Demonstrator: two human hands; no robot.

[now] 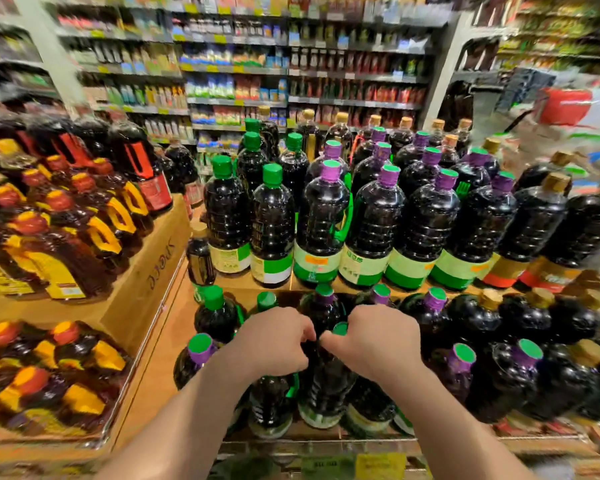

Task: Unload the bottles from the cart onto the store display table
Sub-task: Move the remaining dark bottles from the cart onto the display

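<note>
- The left hand point(274, 344) is curled around the top of a dark bottle point(272, 407) near the front edge of the display table point(312, 445).
- The right hand point(371, 341) grips the neck of a second bottle point(326, 393), just beside the first.
- More dark bottles point(371, 216) stand in rows on the raised step behind.

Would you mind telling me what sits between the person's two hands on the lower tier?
In the head view, a green bottle cap and dark bottle neck show in the narrow gap between the left hand and the right hand.
</note>
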